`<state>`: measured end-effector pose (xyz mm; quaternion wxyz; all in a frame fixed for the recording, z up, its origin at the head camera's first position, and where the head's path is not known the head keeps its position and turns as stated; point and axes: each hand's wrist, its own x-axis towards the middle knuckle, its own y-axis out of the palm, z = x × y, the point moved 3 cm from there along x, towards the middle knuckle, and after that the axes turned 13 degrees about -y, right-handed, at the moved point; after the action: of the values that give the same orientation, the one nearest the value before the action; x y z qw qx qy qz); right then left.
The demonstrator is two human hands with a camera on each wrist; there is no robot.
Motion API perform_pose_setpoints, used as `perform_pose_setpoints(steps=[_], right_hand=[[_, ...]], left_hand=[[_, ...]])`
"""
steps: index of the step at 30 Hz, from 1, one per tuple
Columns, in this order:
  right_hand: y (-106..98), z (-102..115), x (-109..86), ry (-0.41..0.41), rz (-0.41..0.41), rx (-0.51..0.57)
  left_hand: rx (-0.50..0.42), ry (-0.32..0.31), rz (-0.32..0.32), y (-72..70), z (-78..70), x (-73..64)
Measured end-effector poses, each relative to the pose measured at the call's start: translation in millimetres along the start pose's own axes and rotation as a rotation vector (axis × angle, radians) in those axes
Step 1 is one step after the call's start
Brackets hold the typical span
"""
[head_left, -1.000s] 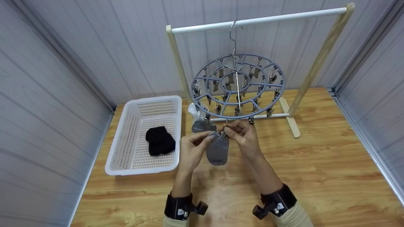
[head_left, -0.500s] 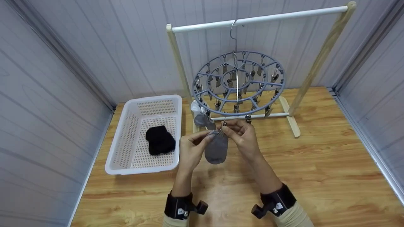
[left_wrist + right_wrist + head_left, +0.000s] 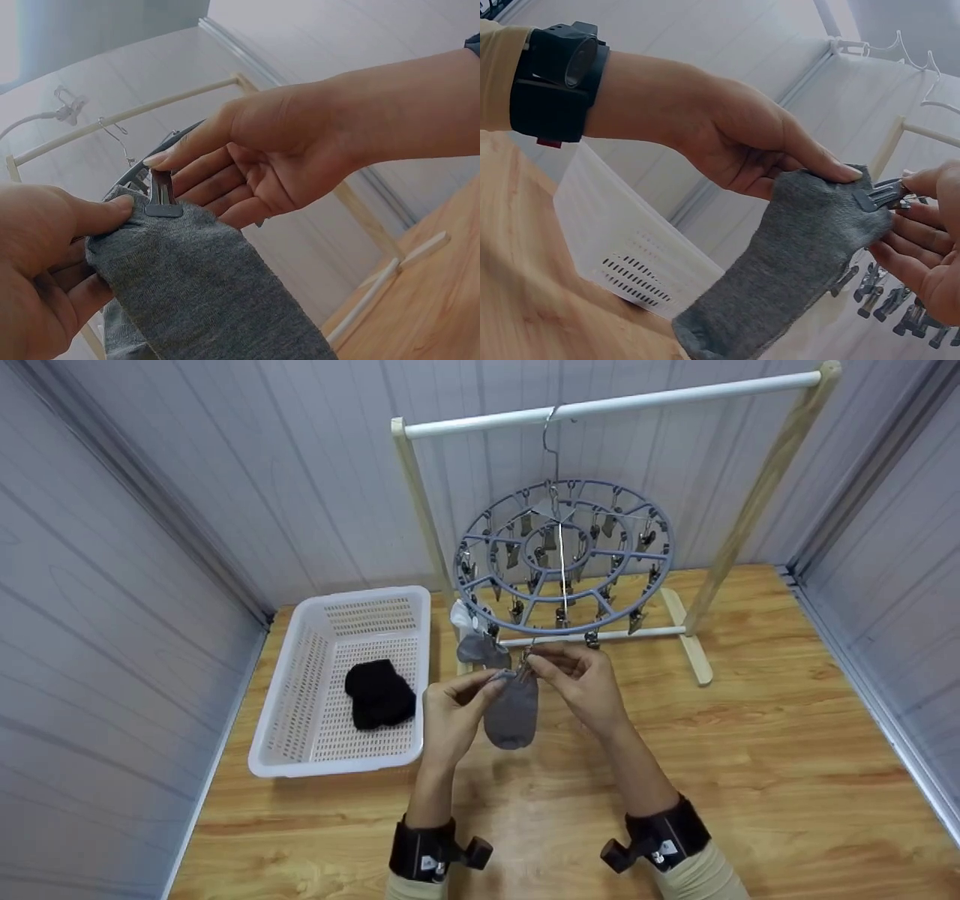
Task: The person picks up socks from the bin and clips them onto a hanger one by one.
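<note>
A grey sock (image 3: 512, 718) hangs by its cuff below the front rim of the round clip hanger (image 3: 466, 586). My left hand (image 3: 452, 718) pinches the cuff between thumb and fingers. With thumb and fingers, my right hand (image 3: 589, 690) holds a metal clip (image 3: 161, 196), whose jaws lie over the sock's cuff in the left wrist view. In the right wrist view the sock (image 3: 780, 255) slants down from both hands. Just behind the left hand, another grey sock (image 3: 480, 649) and a white sock (image 3: 463, 619) hang at the hanger's left side.
A white perforated basket (image 3: 262, 735) stands at the left with black folded cloth (image 3: 380, 695) inside. The hanger hooks onto the white bar (image 3: 637, 402) of a wooden-legged rack (image 3: 757, 510). Several other clips dangle from the rings. Panelled walls enclose the wooden tabletop (image 3: 787, 750).
Both hands keep their hold on the sock and clip, shifting slightly left. The hanger has tilted a little and its front rim sits slightly higher; the socks behind have swung.
</note>
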<state>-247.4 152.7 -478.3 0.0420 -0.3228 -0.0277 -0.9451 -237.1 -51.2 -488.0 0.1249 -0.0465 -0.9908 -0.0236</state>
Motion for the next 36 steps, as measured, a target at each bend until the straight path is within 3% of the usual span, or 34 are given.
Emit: perform_pose_setpoints(steps=[5, 14, 24, 28, 36], right_hand=[[-10.5, 5.1, 3.1, 0.012, -0.002, 0.004], [-28.9, 17.8, 5.1, -0.117, 0.053, 0.068], [-44.2, 27.3, 5.5, -0.159, 0.049, 0.037], [-47.0, 29.4, 5.8, -0.160, 0.039, -0.007], [-46.6, 35.1, 4.9, -0.160, -0.018, -0.239]], left_hand=[[-0.002, -0.017, -0.021, -4.1, -1.1, 1.2], [0.020, -0.026, -0.087, -16.3, -2.6, 2.1], [0.009, -0.026, -0.134, -27.9, -4.2, 2.2], [-0.008, -0.041, -0.148, -31.6, -4.6, 1.9], [-0.027, -0.043, -0.159, -36.2, -6.0, 2.7]])
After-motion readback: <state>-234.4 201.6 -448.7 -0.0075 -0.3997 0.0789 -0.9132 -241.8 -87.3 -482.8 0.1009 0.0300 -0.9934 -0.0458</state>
